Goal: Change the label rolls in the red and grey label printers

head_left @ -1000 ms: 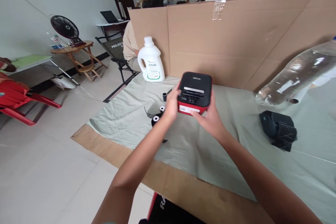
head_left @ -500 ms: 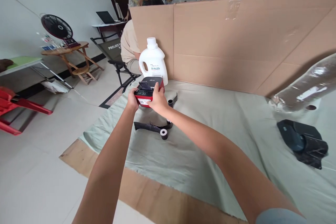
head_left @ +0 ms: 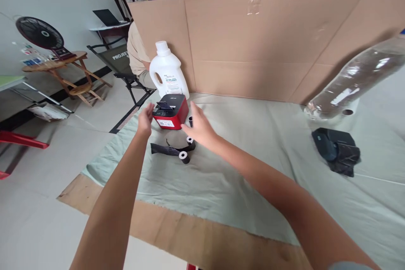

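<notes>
A red and black label printer [head_left: 171,112], with a piece of dark film standing out of its top, rests on the pale green cloth. My left hand [head_left: 146,119] is just off its left side, fingers apart. On the other side, my right hand [head_left: 200,124] is open, thumb and fingers spread, with nothing in it. Several small black rolls lie close by: one roll [head_left: 184,157] in front, another roll [head_left: 190,140] behind it, and one roll [head_left: 190,121] partly hidden by the right hand. A dark strip [head_left: 165,149] lies unwound beside them. Behind the printer stands a white detergent jug [head_left: 169,71].
A cardboard wall [head_left: 247,46] stands along the back. At right lie a black device [head_left: 335,147] and a clear plastic-wrapped bundle [head_left: 357,76]. A folding chair [head_left: 117,61], a fan [head_left: 41,33] on a wooden stool and seated and standing people are at the left.
Both hands have let go of the printer and moved apart to its sides. The printer now stands on the cloth in front of the jug. The view has shifted to the right.
</notes>
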Demonstrator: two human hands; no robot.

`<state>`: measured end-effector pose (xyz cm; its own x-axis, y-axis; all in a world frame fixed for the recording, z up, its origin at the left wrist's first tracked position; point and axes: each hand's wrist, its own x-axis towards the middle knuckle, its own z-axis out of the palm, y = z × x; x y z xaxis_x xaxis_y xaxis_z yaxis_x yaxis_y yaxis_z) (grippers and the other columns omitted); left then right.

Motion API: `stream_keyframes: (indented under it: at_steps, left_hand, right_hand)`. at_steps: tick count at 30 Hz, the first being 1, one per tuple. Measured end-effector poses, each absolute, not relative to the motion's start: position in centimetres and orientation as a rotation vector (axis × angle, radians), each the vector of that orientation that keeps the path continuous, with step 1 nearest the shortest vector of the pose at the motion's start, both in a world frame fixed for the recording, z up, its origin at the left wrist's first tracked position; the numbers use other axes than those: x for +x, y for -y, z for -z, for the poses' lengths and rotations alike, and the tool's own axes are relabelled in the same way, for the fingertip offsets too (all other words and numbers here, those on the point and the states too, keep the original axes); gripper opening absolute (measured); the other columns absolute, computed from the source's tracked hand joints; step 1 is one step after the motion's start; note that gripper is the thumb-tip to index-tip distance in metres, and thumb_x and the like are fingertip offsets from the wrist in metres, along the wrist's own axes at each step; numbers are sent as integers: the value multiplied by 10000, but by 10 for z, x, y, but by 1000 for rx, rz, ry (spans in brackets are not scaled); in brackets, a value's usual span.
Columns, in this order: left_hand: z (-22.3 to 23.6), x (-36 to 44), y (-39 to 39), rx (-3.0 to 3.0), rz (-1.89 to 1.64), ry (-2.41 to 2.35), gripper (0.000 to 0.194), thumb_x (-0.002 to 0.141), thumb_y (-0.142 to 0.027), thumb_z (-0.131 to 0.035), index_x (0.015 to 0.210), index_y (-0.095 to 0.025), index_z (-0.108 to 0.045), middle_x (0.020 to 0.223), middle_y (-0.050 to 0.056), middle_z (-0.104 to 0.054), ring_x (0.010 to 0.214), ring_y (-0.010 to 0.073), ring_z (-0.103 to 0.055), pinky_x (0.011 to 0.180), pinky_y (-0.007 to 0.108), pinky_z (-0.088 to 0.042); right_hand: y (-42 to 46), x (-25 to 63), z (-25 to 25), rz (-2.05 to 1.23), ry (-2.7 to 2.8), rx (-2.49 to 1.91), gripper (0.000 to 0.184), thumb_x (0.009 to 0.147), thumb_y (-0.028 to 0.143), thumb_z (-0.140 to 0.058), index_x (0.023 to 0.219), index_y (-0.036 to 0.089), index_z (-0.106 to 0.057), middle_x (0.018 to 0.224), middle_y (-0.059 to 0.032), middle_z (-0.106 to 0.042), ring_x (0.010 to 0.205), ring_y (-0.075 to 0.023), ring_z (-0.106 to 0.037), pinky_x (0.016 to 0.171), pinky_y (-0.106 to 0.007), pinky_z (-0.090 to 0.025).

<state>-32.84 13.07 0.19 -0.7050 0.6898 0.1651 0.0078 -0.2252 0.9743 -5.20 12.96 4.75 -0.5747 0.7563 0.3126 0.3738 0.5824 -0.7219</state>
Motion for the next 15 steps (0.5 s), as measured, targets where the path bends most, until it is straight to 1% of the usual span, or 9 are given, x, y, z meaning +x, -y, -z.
stream_keyframes:
  at_steps: [2, 3, 5, 7, 8, 10, 11, 13, 15]
  left_hand:
    - [-10, -324, -110, 863, -2123, -1677, 372, 897, -428, -558, 1164, -174, -612, 1239, 130, -719, 1369, 294, -594, 1210, 528, -409]
    - [-14, -317, -98, 885, -2201, -1694, 367, 908, -439, -544, 1173, -194, -608, 1280, 123, -704, 1401, 298, -571, 1225, 541, -384]
    - [-20, -291, -75, 1032, -2399, -1677, 271, 916, -401, -532, 1100, -231, -636, 1225, 98, -722, 1363, 327, -606, 1184, 569, -410]
    - [-23, -246, -56, 1256, -2581, -1618, 200, 901, -306, -507, 1012, -248, -663, 1092, 64, -750, 1226, 324, -691, 1086, 567, -473]
    - [-22, -217, -48, 1413, -2567, -1600, 213, 893, -264, -495, 1010, -256, -672, 1073, 50, -753, 1184, 307, -708, 1029, 536, -503]
    - [-20, -148, -35, 1835, -2285, -1625, 255, 910, -229, -481, 1048, -259, -693, 1073, 34, -757, 1087, 262, -716, 941, 465, -528]
    - [-18, -111, -30, 2126, -1971, -1552, 235, 915, -226, -520, 1059, -245, -704, 1078, 37, -764, 1054, 250, -716, 939, 442, -524]
    - [-11, -41, -22, 2534, -1361, -1304, 253, 949, -221, -526, 1118, -233, -714, 1099, 40, -784, 1029, 223, -719, 900, 397, -502]
    - [0, 13, -19, 2678, -1047, -1114, 278, 973, -229, -516, 1173, -219, -709, 1152, 55, -789, 1037, 214, -715, 858, 383, -478]
  right_hand:
    - [-119, 40, -42, -592, 2114, -898, 784, 936, 339, -605, 1634, 175, -288, 1642, -183, -394, 1526, -314, -390, 1250, -492, -353]
    - [-115, 92, -38, -470, 2055, -982, 750, 927, 358, -604, 1606, 180, -340, 1597, -182, -448, 1482, -322, -441, 1239, -511, -358]
    - [-109, 198, -30, -209, 1898, -1251, 748, 879, 417, -640, 1542, 145, -423, 1480, -216, -534, 1395, -363, -500, 1200, -557, -367]
    - [-107, 284, -24, -6, 1677, -1624, 803, 836, 443, -680, 1511, 77, -447, 1429, -272, -545, 1402, -401, -462, 1188, -558, -341]
    - [-106, 314, -22, 44, 1558, -1806, 842, 830, 456, -691, 1517, 45, -430, 1420, -298, -543, 1412, -415, -442, 1182, -552, -332]
    - [-109, 349, -21, -3, 1473, -2081, 944, 836, 498, -705, 1553, -4, -351, 1437, -337, -518, 1403, -439, -446, 1162, -545, -337]
    - [-112, 355, -20, -50, 1458, -2184, 1005, 830, 525, -719, 1575, -10, -307, 1452, -346, -502, 1397, -455, -451, 1149, -546, -346]
    - [-120, 355, -20, -138, 1439, -2335, 1107, 809, 561, -748, 1619, 16, -227, 1486, -344, -467, 1390, -484, -458, 1129, -547, -369]
    - [-127, 350, -22, -221, 1396, -2433, 1167, 790, 538, -772, 1654, 55, -154, 1499, -331, -450, 1381, -492, -471, 1109, -536, -397]
